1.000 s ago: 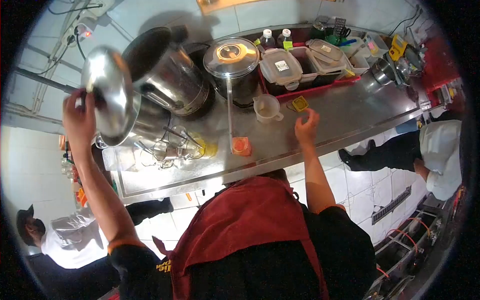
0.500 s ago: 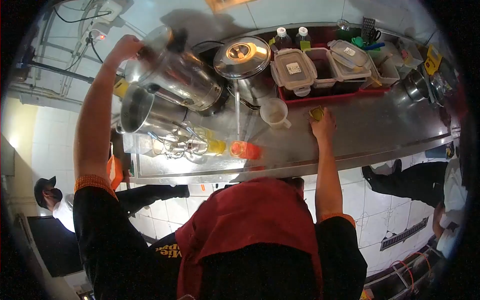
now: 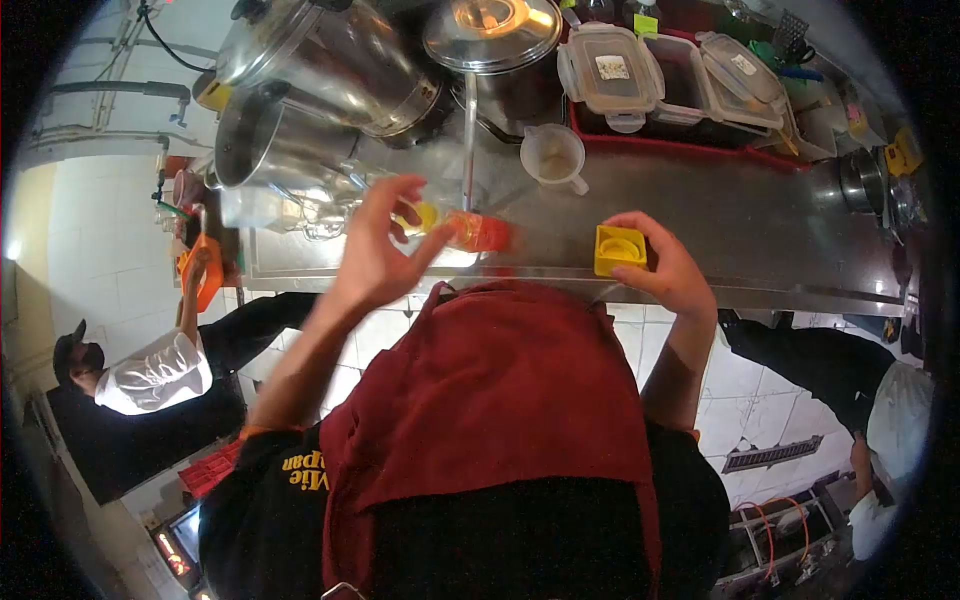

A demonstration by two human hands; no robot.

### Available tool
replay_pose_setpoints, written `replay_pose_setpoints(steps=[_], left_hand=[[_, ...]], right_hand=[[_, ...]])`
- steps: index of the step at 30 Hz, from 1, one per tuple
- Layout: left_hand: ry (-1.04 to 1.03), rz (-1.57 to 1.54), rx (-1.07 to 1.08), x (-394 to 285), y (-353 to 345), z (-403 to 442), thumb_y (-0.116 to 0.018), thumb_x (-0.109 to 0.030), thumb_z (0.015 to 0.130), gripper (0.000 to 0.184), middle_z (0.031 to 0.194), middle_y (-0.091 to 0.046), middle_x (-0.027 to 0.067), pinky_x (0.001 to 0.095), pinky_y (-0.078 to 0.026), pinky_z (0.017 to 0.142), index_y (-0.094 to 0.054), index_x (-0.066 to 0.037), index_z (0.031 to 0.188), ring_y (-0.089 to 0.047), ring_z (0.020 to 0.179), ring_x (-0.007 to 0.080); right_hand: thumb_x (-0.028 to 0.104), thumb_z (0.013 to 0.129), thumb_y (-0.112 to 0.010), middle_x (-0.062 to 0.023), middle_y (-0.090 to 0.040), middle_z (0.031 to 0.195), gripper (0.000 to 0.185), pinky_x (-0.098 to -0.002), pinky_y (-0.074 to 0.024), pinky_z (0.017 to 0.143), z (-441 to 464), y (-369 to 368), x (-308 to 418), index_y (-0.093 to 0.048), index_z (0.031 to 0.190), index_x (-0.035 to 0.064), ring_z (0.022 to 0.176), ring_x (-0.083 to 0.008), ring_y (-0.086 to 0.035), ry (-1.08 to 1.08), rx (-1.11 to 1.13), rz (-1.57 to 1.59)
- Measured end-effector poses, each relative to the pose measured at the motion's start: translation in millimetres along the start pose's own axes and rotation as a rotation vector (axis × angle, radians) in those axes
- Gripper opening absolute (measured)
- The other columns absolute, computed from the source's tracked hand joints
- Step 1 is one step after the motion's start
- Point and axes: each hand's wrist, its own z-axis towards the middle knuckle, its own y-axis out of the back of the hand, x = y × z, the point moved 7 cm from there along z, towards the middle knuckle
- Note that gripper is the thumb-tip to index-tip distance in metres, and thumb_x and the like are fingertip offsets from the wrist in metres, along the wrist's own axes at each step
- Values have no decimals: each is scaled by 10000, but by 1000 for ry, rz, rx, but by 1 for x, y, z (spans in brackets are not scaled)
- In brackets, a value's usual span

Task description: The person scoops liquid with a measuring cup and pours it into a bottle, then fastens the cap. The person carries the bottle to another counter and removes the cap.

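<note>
Between the fingers and thumb of my right hand (image 3: 665, 262) is a small square yellow box (image 3: 620, 249), held above the counter's front edge. My left hand (image 3: 385, 245) has its fingers apart and nothing in it, near an orange-red box (image 3: 480, 232) on the steel counter. A yellow item (image 3: 418, 218) shows partly behind its fingers. Further back, between the hands, stands a clear measuring jug (image 3: 553, 158). The lid (image 3: 268, 45) now rests on the tall steel pot (image 3: 365, 75) at the back left.
A lidded pot (image 3: 492, 35) stands at the back. An uncovered pot (image 3: 250, 137) and glassware (image 3: 315, 212) are at left. Lidded plastic containers (image 3: 610, 68) sit in a red tray (image 3: 690, 146). One person (image 3: 155, 370) is at left, another (image 3: 895, 420) at right.
My left hand has let go of the lid on the tall pot and come down to the right. My right hand has lifted the yellow box off the counter toward me.
</note>
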Motion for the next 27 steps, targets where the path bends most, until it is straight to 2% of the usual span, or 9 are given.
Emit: replay_pose_setpoints(steps=[3,5,6,9,12,17,21,24,27], left_hand=[[19,-425,-246,86,-49,-47,-690,-21,808,549,1129,-493,92,314,-462,836,-398,-56,1271,-525,992,169],[19,-418,-329,104,-66,-63,-715,-37,781,586,1176,-463,93,350,-446,869,-392,-65,1270,-505,1032,175],[13,-432,-355,108,-72,-64,-761,-50,739,659,1189,-462,93,368,-443,881,-381,-70,1277,-501,1066,196],[-15,-221,-261,109,-88,-49,-932,-218,596,1049,1327,-448,177,399,-441,976,-301,-9,1408,-484,1213,301],[-50,-450,-248,123,-116,-29,-961,-255,553,1119,1397,-439,175,399,-417,1039,-309,-6,1427,-461,1287,289],[71,-715,-267,156,-168,-13,-921,-219,612,883,1280,-584,131,357,-447,1020,-474,-40,1352,-576,1184,239],[-38,-731,-332,165,-185,-4,-874,-200,659,702,1200,-627,141,376,-470,984,-549,-40,1260,-608,1136,268],[-122,-589,-413,147,-161,-6,-880,-226,626,720,1162,-623,168,408,-486,924,-551,-54,1242,-607,1084,361],[-136,-560,-370,131,-146,-5,-882,-219,609,730,1160,-622,165,415,-490,914,-548,-57,1238,-602,1074,371]], right_hand=[[211,741,-795,-120,-587,1110,565,-353,-501,893,22,-21,20,-498,1201,70,1035,-226,-599,-17,-58,-237],[197,692,-802,-172,-560,1103,560,-392,-480,924,42,-38,38,-491,1135,54,1032,-313,-588,166,-188,-660],[179,662,-798,-210,-527,1088,556,-429,-463,939,51,-54,46,-490,1103,38,1034,-379,-561,223,-184,-667],[124,646,-778,-179,-523,1066,525,-435,-455,940,76,-94,47,-519,1095,39,1041,-369,-553,231,-131,-982],[109,652,-766,-195,-517,1073,521,-457,-457,926,101,-123,39,-520,1106,37,1063,-396,-541,312,-93,-1319],[143,712,-755,-211,-531,1081,478,-460,-470,908,129,-160,46,-515,1103,13,1050,-394,-569,390,152,-1208],[148,718,-787,-188,-570,1124,511,-446,-482,864,143,-164,51,-496,1123,33,1047,-367,-591,578,298,-925],[174,713,-815,-185,-596,1130,614,-432,-489,852,141,-155,57,-465,1208,79,1033,-367,-600,384,311,-1047],[206,719,-817,-167,-618,1090,665,-426,-486,881,137,-156,68,-479,1281,102,1032,-357,-601,273,317,-1273]])
